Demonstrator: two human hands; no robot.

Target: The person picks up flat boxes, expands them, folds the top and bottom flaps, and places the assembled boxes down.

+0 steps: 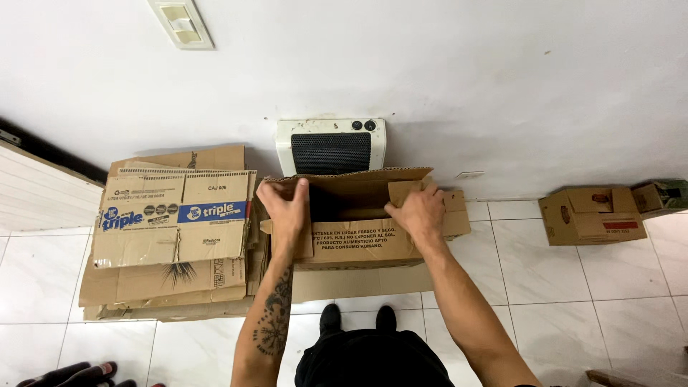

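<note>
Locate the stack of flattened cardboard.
In the head view, the stack of flattened cardboard lies on the floor, left of the open box held by both hands.

- An open brown cardboard box is gripped at its top flaps by the left hand and the right hand.
- Flattened brown cardboard sheets are stacked on the white tiled floor just beside it.
- A white wall heater is seen behind.

two hands, two boxes, one heater
</note>
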